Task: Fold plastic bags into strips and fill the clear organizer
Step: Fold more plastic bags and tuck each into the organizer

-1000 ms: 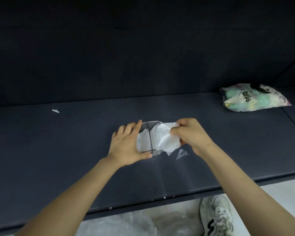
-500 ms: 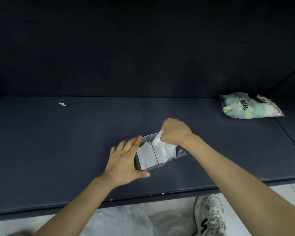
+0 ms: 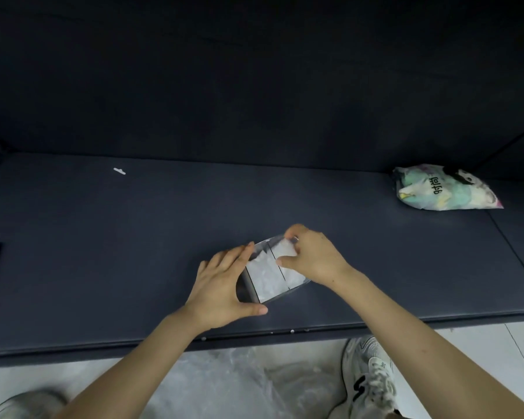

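Your right hand (image 3: 312, 258) curls its fingers on the crumpled white plastic bag (image 3: 295, 275) in the right-hand compartment of the small clear plastic organizer (image 3: 243, 285), thumb and forefinger pinching the film at the far end. Your left hand (image 3: 224, 285) lies with fingers straight against the organizer's left wall, thumb stretched along the near corner, gripping nothing. One organizer stands on the dark matte table (image 3: 133, 252), near the front edge and about mid-width. Thin upright dividers split it. Two compartments side by side hold white plastic, with the folded white bag (image 3: 265, 279) lying flatter in the middle one. The narrow space at the left end looks dark, and you cannot tell what it holds. One printed pastel packet (image 3: 445, 189) sits at the table's far right corner, and one small white scrap (image 3: 119, 171) lies at far left. Below the table, clear plastic sheeting (image 3: 224, 382) and a white sneaker (image 3: 369, 379) are on the floor.
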{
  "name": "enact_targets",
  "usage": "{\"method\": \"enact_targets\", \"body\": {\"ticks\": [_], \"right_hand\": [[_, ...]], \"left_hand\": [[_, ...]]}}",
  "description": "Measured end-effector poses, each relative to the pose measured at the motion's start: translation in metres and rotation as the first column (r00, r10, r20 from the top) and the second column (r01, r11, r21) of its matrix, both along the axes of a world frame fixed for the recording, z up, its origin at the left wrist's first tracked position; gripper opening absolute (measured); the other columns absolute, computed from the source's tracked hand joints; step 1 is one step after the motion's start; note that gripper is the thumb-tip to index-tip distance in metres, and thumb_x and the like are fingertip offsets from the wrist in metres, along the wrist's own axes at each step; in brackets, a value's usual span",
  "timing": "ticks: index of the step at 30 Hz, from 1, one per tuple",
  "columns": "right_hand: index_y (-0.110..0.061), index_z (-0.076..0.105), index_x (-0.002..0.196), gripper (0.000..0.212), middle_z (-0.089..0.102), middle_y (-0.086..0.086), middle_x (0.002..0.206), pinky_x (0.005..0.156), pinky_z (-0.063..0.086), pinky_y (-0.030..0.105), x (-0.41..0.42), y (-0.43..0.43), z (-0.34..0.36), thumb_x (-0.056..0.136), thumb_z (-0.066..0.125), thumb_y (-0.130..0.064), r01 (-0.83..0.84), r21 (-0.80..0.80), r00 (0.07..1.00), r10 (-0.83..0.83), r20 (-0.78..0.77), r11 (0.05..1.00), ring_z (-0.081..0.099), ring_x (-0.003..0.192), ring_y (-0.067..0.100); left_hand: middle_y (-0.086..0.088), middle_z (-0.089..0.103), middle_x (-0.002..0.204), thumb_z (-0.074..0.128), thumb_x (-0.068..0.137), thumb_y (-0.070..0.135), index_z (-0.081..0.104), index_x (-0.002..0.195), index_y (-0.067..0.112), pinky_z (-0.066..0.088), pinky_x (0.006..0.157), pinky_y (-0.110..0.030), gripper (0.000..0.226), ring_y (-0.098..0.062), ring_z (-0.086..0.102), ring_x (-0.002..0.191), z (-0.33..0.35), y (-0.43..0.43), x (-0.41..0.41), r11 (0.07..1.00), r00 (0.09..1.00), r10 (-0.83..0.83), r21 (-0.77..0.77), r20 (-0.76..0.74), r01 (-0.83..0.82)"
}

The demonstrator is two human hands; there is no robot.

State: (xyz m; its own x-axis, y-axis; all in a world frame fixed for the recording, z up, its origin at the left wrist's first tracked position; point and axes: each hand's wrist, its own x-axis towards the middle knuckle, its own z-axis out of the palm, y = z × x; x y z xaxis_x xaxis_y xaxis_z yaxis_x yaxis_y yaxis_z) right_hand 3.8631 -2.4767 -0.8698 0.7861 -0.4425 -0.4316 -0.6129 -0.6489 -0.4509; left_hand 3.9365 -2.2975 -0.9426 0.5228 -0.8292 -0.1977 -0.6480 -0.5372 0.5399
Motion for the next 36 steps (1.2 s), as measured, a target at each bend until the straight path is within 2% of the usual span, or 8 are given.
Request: {"method": "enact_targets", "body": {"ticks": [2, 7, 11, 14, 18, 23, 28, 36], "right_hand": [[-0.014, 0.046, 0.109, 0.039, 0.059, -0.003, 0.087, 0.071, 0.046, 0.029, -0.011, 0.005, -0.004, 0.083, 0.072, -0.027, 0.065, -0.004, 0.992, -0.064, 0.104, 0.998, 0.058, 0.083, 0.019], [-0.013, 0.068, 0.090, 0.009, 0.068, 0.001, 0.090, 0.070, 0.042, 0.026, -0.017, 0.017, -0.023, 0.086, 0.066, -0.021, 0.082, -0.367, 0.972, 0.006, 0.233, 0.927, 0.057, 0.092, 0.021], [-0.021, 0.064, 0.046, 0.027, 0.055, -0.004, 0.054, 0.041, 0.024, 0.018, -0.008, 0.024, -0.034, 0.041, 0.089, -0.014, 0.024, -0.563, 0.979, 0.096, 0.182, 0.826, 0.054, 0.058, 0.019], [-0.023, 0.068, 0.052, 0.032, 0.054, -0.007, 0.046, 0.039, 0.024, 0.017, -0.011, 0.022, -0.036, 0.032, 0.092, -0.015, 0.049, -0.540, 0.969, 0.092, 0.231, 0.840, 0.053, 0.051, 0.018], [-0.011, 0.070, 0.092, 0.036, 0.065, 0.002, 0.057, 0.050, 0.041, 0.025, -0.022, 0.017, -0.037, 0.059, 0.086, -0.011, 0.087, -0.479, 0.954, 0.065, 0.292, 0.873, 0.061, 0.056, 0.025], [-0.019, 0.057, 0.043, 0.036, 0.044, -0.006, 0.037, 0.044, 0.020, 0.015, -0.016, 0.022, -0.038, 0.035, 0.087, -0.001, 0.053, -0.547, 0.940, 0.143, 0.309, 0.835, 0.038, 0.043, 0.014], [-0.018, 0.066, 0.049, 0.024, 0.050, 0.002, 0.063, 0.052, 0.041, 0.028, -0.026, 0.015, -0.040, 0.050, 0.083, -0.001, 0.084, -0.583, 0.908, 0.180, 0.379, 0.808, 0.048, 0.059, 0.025], [-0.026, 0.067, 0.052, 0.024, 0.047, -0.001, 0.067, 0.053, 0.035, 0.024, -0.030, 0.006, -0.037, 0.057, 0.082, -0.008, 0.201, -0.513, 0.861, 0.099, 0.498, 0.835, 0.039, 0.062, 0.018]], "left_hand": [[0.021, 0.007, 0.157, 0.034, 0.044, 0.087, -0.007, 0.152, 0.036, 0.010, 0.101, -0.021, 0.127, -0.007, 0.011, 0.140, 0.000, 0.002, -0.001, 1.000, 1.000, 0.005, -0.007, -0.010, -0.005], [0.023, 0.005, 0.157, 0.034, 0.043, 0.087, -0.011, 0.151, 0.039, 0.011, 0.102, -0.022, 0.126, -0.004, 0.010, 0.140, -0.001, 0.004, -0.002, 1.000, 0.999, 0.022, 0.000, -0.024, -0.022], [0.022, 0.006, 0.157, 0.035, 0.044, 0.087, -0.010, 0.151, 0.040, 0.013, 0.106, -0.026, 0.125, -0.006, 0.012, 0.141, -0.001, 0.004, -0.002, 1.000, 0.999, 0.024, 0.002, -0.024, -0.024], [0.022, 0.005, 0.157, 0.035, 0.044, 0.087, -0.012, 0.150, 0.040, 0.015, 0.110, -0.029, 0.125, -0.006, 0.012, 0.141, -0.001, 0.004, -0.002, 1.000, 1.000, 0.019, 0.012, -0.015, -0.019], [0.023, 0.005, 0.157, 0.034, 0.044, 0.088, -0.012, 0.149, 0.041, 0.015, 0.110, -0.029, 0.124, -0.005, 0.012, 0.139, -0.001, 0.005, -0.002, 1.000, 0.999, 0.027, 0.012, -0.017, -0.027], [0.022, 0.009, 0.157, 0.036, 0.043, 0.087, -0.008, 0.150, 0.041, 0.015, 0.109, -0.029, 0.125, -0.007, 0.015, 0.139, 0.000, 0.005, -0.004, 0.999, 0.998, 0.052, -0.011, -0.027, -0.052], [0.021, 0.011, 0.156, 0.037, 0.043, 0.086, -0.005, 0.152, 0.039, 0.014, 0.109, -0.030, 0.125, -0.009, 0.016, 0.140, 0.001, 0.005, -0.004, 0.997, 0.997, 0.070, -0.017, -0.027, -0.070], [0.014, 0.017, 0.157, 0.037, 0.047, 0.085, 0.009, 0.154, 0.032, 0.016, 0.108, -0.031, 0.122, -0.013, 0.018, 0.140, 0.003, 0.003, -0.004, 0.997, 0.997, 0.072, -0.037, 0.000, -0.072]]}}
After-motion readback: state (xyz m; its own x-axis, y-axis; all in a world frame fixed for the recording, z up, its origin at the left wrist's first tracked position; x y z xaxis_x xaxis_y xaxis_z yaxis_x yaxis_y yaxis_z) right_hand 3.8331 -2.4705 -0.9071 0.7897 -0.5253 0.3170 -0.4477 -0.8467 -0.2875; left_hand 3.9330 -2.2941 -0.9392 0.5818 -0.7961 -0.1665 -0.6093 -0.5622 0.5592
